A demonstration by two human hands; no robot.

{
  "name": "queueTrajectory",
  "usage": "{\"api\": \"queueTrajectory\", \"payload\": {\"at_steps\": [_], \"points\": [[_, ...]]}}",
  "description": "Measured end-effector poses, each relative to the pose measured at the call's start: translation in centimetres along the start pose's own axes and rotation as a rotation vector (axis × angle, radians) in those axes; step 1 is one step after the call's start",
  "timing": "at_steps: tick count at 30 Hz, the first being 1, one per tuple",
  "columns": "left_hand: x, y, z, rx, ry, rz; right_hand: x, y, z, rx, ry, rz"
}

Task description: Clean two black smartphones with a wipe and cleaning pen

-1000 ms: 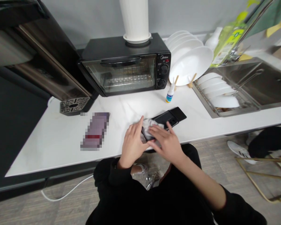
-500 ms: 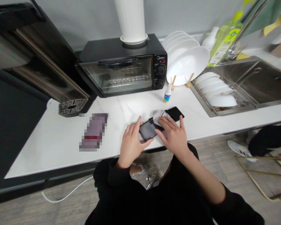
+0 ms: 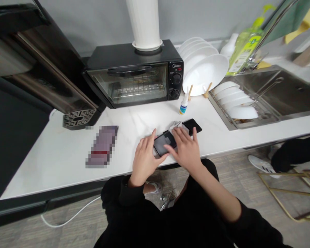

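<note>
My left hand (image 3: 146, 151) holds a dark, phone-like device (image 3: 160, 144) on the white counter, thumb along its near edge and fingers at its left end. My right hand (image 3: 184, 146) presses a crumpled white cloth or tissue (image 3: 176, 124) against the device's right side, its thumb over the grey screen. The fingers cover most of the cloth. Just beyond them lies a flat black piece (image 3: 192, 126); whether it joins the device is hidden. A small white spray bottle (image 3: 183, 105) with a blue and yellow label stands upright behind.
A black toaster oven (image 3: 134, 82) stands at the back, a white pot (image 3: 144, 26) on top. White plates (image 3: 206, 74) lean in a rack beside the sink (image 3: 286, 93). A blurred-out phone-shaped item (image 3: 103, 146) lies left, near a dispenser (image 3: 79, 119). Another person's shoe (image 3: 262, 165) shows right.
My right hand has slid left along the device, showing more of the black piece behind its fingers. The left hand keeps its hold, and the view has shifted slightly.
</note>
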State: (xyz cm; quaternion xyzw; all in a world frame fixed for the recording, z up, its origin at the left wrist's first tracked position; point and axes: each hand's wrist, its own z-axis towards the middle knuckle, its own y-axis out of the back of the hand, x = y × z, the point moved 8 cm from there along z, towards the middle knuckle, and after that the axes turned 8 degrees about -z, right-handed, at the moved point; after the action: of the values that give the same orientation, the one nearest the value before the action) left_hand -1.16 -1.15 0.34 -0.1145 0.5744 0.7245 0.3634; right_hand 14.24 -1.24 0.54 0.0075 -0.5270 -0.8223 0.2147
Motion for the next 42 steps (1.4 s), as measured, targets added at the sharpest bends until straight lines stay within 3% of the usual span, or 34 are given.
{"api": "queueTrajectory", "payload": {"at_steps": [3, 4, 9, 10, 14, 15, 20, 25, 31, 37, 42], "points": [[0.2, -0.1, -0.1, 0.02, 0.01, 0.028, 3.9, -0.8, -1.1, 0.115, 0.264, 0.123], [0.2, -0.1, -0.2, 0.027, 0.007, 0.031, 4.3, -0.9, -1.3, 0.139, 0.294, 0.149], [-0.1, 0.0, -0.1, 0.015, -0.006, 0.027, -0.2, 0.3, 0.1, 0.026, -0.016, 0.014], [-0.1, 0.0, 0.0, 0.013, -0.002, 0.028, -0.4, 0.5, 0.1, 0.021, -0.016, 0.006], [0.0, -0.2, 0.0, 0.037, 0.011, 0.024, 2.2, -0.1, -1.2, 0.165, 0.309, 0.134], [0.0, -0.3, 0.0, 0.042, 0.011, 0.024, 2.2, 0.0, -1.4, 0.174, 0.33, 0.145], [-0.2, -0.2, 0.0, 0.017, -0.001, 0.014, -1.7, 1.1, -0.3, 0.004, -0.003, -0.003], [0.0, -0.3, -0.2, 0.045, 0.001, 0.004, 2.8, -0.2, -1.6, 0.122, 0.309, 0.181], [0.5, -0.2, -0.4, 0.0, 0.009, 0.001, 0.9, 0.0, -0.4, 0.006, 0.041, 0.107], [0.5, -0.3, -0.4, 0.036, -0.012, 0.0, 3.2, -0.4, -1.5, 0.103, 0.244, 0.203], [0.4, -0.2, -0.2, 0.005, 0.015, 0.004, -1.0, 0.6, -0.3, -0.025, -0.056, 0.027]]}}
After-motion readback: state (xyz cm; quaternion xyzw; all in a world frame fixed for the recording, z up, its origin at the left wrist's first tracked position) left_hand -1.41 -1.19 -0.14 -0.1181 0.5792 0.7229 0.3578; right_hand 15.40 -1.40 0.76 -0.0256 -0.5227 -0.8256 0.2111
